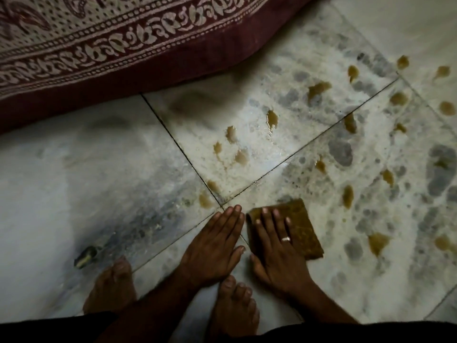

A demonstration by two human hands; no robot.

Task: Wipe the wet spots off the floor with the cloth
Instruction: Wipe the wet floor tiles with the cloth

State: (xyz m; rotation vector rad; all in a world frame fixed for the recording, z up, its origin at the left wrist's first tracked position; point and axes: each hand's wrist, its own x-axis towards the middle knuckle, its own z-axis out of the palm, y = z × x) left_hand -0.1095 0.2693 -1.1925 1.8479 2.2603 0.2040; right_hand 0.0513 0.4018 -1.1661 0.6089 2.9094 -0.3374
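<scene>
Marble floor [74, 169] with brown wet spots [272, 118], patterned bedspread [99, 45] beyond; right hand [279, 248] flat on cloth [303, 226], left hand [215, 246] flat beside

The right hand [277, 253] lies flat on the cloth [300, 224] and hides its near-left part. Well left of the cloth, a small dark object [85, 256] is too blurred to identify. Beyond the cloth, the patterned bedspread [123, 45] runs off the top and left edges.

This is a room in a home, probably a bedroom: a maroon printed bedspread [118, 53] hangs down to the marble tile floor [61, 164], and bare feet [111, 285] stand on it.
</scene>
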